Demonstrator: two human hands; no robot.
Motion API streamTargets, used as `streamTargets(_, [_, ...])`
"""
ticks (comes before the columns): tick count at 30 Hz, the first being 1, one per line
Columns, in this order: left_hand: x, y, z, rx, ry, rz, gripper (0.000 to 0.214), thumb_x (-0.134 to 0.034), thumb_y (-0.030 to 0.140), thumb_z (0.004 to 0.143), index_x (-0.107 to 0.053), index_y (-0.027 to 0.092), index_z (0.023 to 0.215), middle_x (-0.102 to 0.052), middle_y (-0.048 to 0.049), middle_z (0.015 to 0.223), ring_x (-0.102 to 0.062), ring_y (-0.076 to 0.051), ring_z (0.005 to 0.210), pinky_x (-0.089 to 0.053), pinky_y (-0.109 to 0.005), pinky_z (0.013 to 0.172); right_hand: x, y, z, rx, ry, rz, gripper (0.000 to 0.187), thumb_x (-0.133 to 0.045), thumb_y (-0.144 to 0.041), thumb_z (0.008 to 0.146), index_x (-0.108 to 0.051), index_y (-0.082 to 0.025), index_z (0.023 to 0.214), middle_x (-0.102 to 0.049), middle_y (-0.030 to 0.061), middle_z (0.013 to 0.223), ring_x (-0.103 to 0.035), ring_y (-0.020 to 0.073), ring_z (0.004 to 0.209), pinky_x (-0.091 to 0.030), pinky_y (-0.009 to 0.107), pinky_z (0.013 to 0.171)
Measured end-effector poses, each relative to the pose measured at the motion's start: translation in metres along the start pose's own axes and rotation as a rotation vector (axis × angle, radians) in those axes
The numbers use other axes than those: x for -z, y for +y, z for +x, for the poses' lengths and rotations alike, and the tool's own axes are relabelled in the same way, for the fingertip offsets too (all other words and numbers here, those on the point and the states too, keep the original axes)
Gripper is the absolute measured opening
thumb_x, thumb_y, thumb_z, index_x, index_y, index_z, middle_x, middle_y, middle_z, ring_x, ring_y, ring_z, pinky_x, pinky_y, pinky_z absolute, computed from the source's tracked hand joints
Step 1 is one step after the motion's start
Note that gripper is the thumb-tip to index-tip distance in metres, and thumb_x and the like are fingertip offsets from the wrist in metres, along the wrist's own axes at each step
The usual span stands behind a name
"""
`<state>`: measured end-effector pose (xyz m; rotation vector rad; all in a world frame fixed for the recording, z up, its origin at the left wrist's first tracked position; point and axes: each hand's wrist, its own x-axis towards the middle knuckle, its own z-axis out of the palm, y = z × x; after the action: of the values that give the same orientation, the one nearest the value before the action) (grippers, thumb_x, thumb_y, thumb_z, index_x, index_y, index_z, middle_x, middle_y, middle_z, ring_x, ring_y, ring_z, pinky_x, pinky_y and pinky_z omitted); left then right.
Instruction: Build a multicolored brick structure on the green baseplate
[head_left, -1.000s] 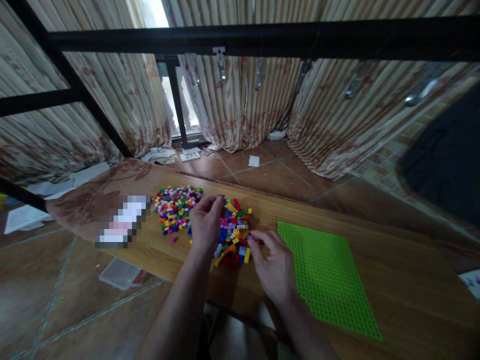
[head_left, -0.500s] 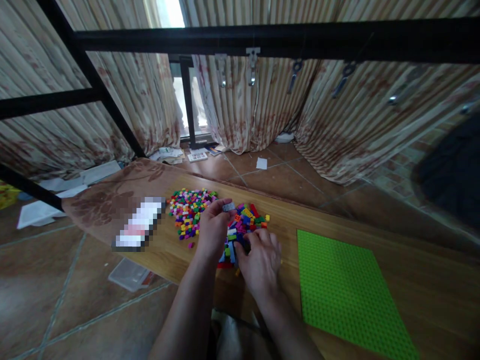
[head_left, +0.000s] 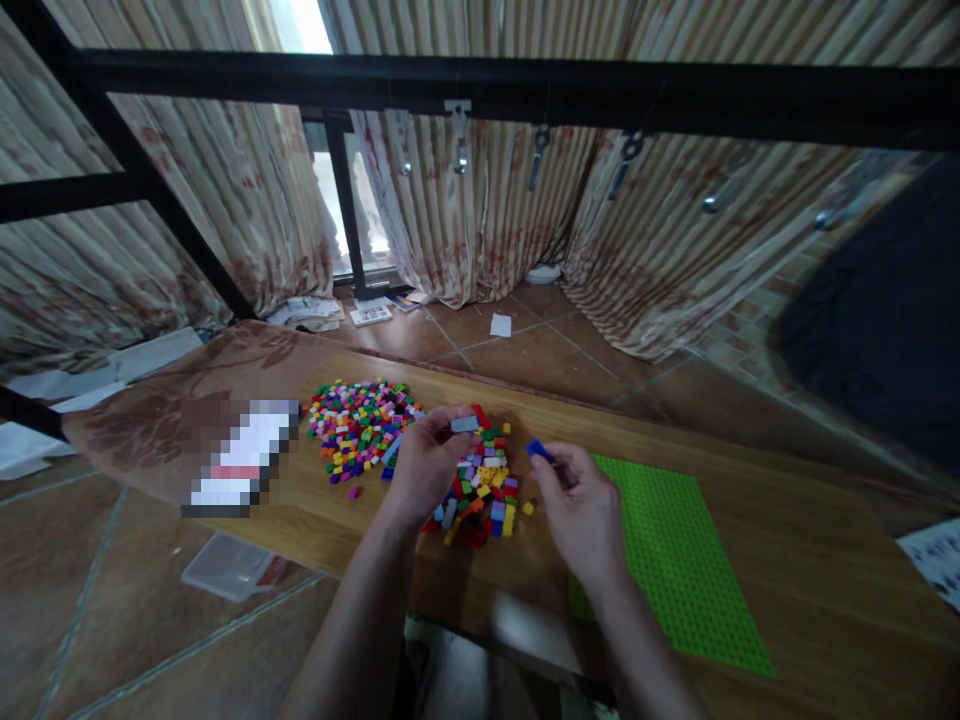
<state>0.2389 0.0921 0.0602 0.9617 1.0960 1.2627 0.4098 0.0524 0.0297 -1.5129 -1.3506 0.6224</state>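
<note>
My left hand (head_left: 426,465) pinches a small grey brick (head_left: 465,424) above a heap of mixed coloured bricks (head_left: 484,485) on the wooden table (head_left: 787,560). My right hand (head_left: 581,510) is lifted to the right of that heap, its fingertips closed on a small blue brick (head_left: 537,449). A second, flatter pile of tiny coloured bricks (head_left: 356,425) lies to the left of my left hand. A green studded baseplate (head_left: 675,570) lies flat on the table, partly under my right hand and wrist.
A blurred-out flat object (head_left: 236,460) lies on a brown patterned cloth (head_left: 150,420) at the table's left end. A black metal frame (head_left: 480,85) crosses overhead. Papers (head_left: 307,312) and a clear plastic lid (head_left: 225,567) lie on the tiled floor; curtains hang behind.
My right hand has come out of the brick heap and moved right with a blue brick pinched in it. My left hand keeps the grey brick above the heap.
</note>
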Motion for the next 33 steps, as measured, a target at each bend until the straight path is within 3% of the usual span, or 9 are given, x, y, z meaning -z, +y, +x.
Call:
streamTargets(5, [-0.040,-0.025,-0.010,-0.086,-0.231,0.270,0.019,-0.064,0.019,0.075,-0.068,0.015,0.093,-0.066,0.0006,0.077,-0.059,-0.013,0.070,-0.046,-0.022,0.065,0.070,0.046,0.011,-0.051,0.161,-0.093,0.017,-0.064,-0.037,0.077,-0.065,-0.021,0.084,-0.073,0.0055,0.082,-0.068,0.0216,0.077,-0.052,0.036,0.075])
streamTargets(8, [-0.073,-0.041,-0.024,-0.186,-0.334,0.473,0.018,-0.057,0.015,0.081,-0.069,0.017,0.095,-0.067,-0.0002,0.080,-0.061,-0.013,0.073,-0.047,-0.023,0.069,0.102,0.069,0.011,-0.053,0.136,-0.226,0.014,-0.061,-0.034,0.074,-0.066,-0.021,0.077,-0.070,0.0053,0.079,-0.065,0.0214,0.072,-0.051,0.037,0.071])
streamTargets(11, [-0.102,-0.053,-0.036,-0.243,-0.345,0.682,0.021,-0.055,0.014,0.084,-0.069,0.019,0.098,-0.070,-0.0012,0.087,-0.064,-0.015,0.078,-0.048,-0.026,0.074,0.121,0.080,0.008,-0.003,0.078,-0.299,0.012,-0.055,-0.028,0.073,-0.065,-0.022,0.072,-0.068,0.0047,0.077,-0.063,0.0203,0.070,-0.050,0.036,0.070])
streamTargets(15, [-0.121,-0.068,-0.039,-0.348,-0.329,0.946,0.021,-0.056,0.014,0.085,-0.069,0.021,0.101,-0.071,-0.0038,0.097,-0.065,-0.020,0.092,-0.050,-0.033,0.085,0.132,0.082,0.004,0.084,-0.066,-0.303,0.014,-0.051,-0.021,0.074,-0.064,-0.022,0.070,-0.069,0.0054,0.087,-0.065,0.0200,0.081,-0.050,0.036,0.079])
streamTargets(20, [-0.125,-0.080,-0.030,-0.493,-0.332,1.062,0.021,-0.060,0.013,0.084,-0.072,0.023,0.097,-0.069,-0.0045,0.108,-0.061,-0.022,0.103,-0.048,-0.037,0.097,0.140,0.080,-0.001,0.112,-0.145,-0.316,0.014,-0.055,-0.017,0.077,-0.068,-0.023,0.079,-0.071,0.0044,0.094,-0.064,0.0208,0.091,-0.048,0.040,0.089])
streamTargets(24, [-0.126,-0.081,-0.025,-0.483,-0.326,1.083,0.025,-0.064,0.012,0.080,-0.072,0.022,0.102,-0.068,-0.0053,0.110,-0.061,-0.022,0.106,-0.048,-0.039,0.100,0.144,0.081,-0.002,0.041,-0.088,-0.355,0.024,-0.063,-0.019,0.077,-0.070,-0.024,0.099,-0.071,0.0048,0.100,-0.064,0.0221,0.094,-0.048,0.041,0.090])
streamTargets(28, [-0.124,-0.079,-0.023,-0.462,-0.313,1.080,0.031,-0.065,0.012,0.078,-0.070,0.020,0.108,-0.067,-0.0065,0.112,-0.060,-0.024,0.108,-0.050,-0.041,0.099,0.141,0.082,-0.001,0.056,-0.115,-0.397,0.018,-0.063,-0.015,0.078,-0.071,-0.022,0.093,-0.069,0.0041,0.092,-0.063,0.0206,0.089,-0.049,0.038,0.085])
streamTargets(33, [-0.122,-0.080,-0.019,-0.441,-0.355,1.014,0.025,-0.061,0.008,0.078,-0.071,0.019,0.098,-0.067,-0.0075,0.109,-0.062,-0.023,0.106,-0.050,-0.039,0.099,0.130,0.080,0.003,0.132,-0.155,-0.410,0.018,-0.060,-0.012,0.081,-0.071,-0.021,0.092,-0.068,0.0043,0.093,-0.061,0.0205,0.091,-0.048,0.038,0.087])
